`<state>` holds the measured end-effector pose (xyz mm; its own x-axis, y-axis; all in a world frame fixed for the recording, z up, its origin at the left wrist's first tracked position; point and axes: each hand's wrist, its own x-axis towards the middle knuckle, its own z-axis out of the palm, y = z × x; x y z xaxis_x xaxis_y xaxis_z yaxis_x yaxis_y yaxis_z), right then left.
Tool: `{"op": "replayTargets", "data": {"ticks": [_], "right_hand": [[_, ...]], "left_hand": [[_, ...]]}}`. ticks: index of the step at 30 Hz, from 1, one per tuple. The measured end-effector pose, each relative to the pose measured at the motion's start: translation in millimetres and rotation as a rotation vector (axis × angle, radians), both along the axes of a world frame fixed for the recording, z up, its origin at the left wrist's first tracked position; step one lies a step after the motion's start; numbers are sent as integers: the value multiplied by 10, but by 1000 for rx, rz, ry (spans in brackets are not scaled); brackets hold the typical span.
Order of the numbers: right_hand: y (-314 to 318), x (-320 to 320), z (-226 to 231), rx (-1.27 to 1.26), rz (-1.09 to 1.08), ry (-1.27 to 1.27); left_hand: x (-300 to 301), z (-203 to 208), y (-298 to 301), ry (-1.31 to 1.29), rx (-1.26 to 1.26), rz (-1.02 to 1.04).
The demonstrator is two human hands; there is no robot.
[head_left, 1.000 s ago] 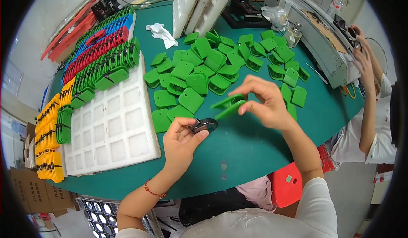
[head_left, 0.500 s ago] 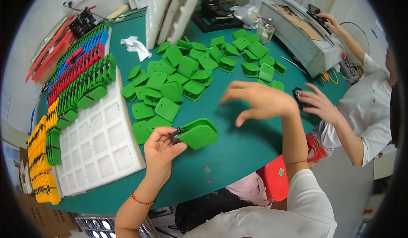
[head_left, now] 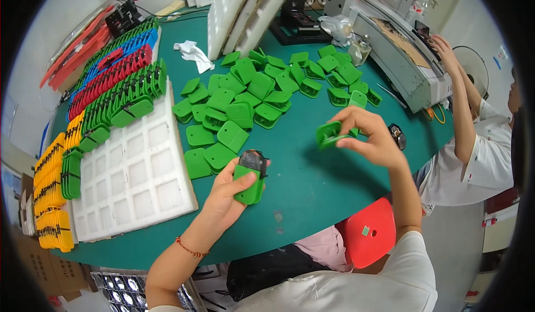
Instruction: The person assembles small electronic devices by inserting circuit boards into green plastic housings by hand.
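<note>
My left hand (head_left: 227, 192) is closed around a green plastic holder with a black end (head_left: 249, 185), the black end pointing away from me. Between the thumb and fingers of my right hand (head_left: 374, 139) is a small green folded plastic piece (head_left: 329, 135), raised above the table. A loose pile of similar green folded pieces (head_left: 245, 92) lies beyond both hands. To the left, a white foam tray (head_left: 134, 186) with square pockets borders rows of finished-looking green holders (head_left: 120, 97) with black parts.
Yellow holders (head_left: 53, 200) stand at the far left, red (head_left: 114, 78) and blue ones behind. White foam panels (head_left: 239, 16) lean at the back. A grey machine (head_left: 398, 50) stands back right, a co-worker's hand (head_left: 444, 52) at it. A black round part (head_left: 397, 136) lies right of my right hand.
My right hand, empty before, now holds a green folded piece. My left hand has turned its holder so the black end points away. The co-worker's nearer hand has moved toward the machine.
</note>
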<state>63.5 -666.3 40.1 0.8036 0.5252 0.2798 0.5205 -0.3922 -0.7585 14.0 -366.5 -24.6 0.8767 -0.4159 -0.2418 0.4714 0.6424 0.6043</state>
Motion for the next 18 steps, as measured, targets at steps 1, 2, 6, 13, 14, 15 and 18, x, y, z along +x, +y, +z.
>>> {"op": "replayTargets", "data": {"ticks": [1, 2, 6, 13, 14, 15, 18], "right_hand": [[170, -5, -98, 258, 8, 115], [366, -18, -123, 492, -32, 213], [768, 29, -255, 733, -63, 477], [1007, -41, -506, 878, -110, 487], [1003, -57, -529, 869, -94, 497], [995, -70, -549, 860, -77, 507], [1024, -73, -558, 853, -93, 490]], "left_hand": [[-28, -6, 8, -1, 7, 12], [-42, -36, 10, -112, 157, 33], [-80, -62, -40, -254, 376, 58], [-118, -19, -142, -256, 400, 5], [-111, -12, -156, -266, 403, 6], [-96, -15, -170, -263, 401, 6], [-53, -25, -160, -249, 379, 11]]}}
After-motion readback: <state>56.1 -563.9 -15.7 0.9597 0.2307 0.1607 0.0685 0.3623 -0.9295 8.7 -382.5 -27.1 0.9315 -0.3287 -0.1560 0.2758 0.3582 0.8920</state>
